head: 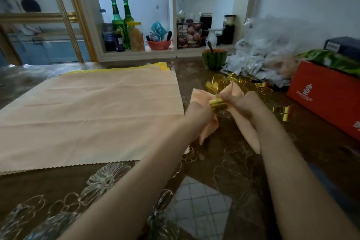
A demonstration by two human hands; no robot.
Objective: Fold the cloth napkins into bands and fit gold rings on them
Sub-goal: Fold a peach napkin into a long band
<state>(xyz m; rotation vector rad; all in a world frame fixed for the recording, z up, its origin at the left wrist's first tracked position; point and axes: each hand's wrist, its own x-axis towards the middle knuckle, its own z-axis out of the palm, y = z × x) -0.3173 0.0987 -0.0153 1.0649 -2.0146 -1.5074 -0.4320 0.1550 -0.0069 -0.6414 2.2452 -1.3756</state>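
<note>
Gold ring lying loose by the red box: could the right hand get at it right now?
Probably, for reach: the loose gold ring lies just beside the right hand, nothing between them. But that hand grips the peach napkin, so it would have to let go first.

Loose gold rings [251, 85] beyond hands.

Flat napkin [87, 113], centre left: matt peach woven cloth, pinked edges. Folded napkin [199, 95]: same cloth, softly creased. Ring [216, 102] on it and loose rings [263, 91], right of centre: mirror-glossy gold, metallic look. Bench [58, 191] cover: glossy brown, embossed flowers. Red box [327, 99]: matt card. Bottles [117, 23]: glossy green glass.
</note>
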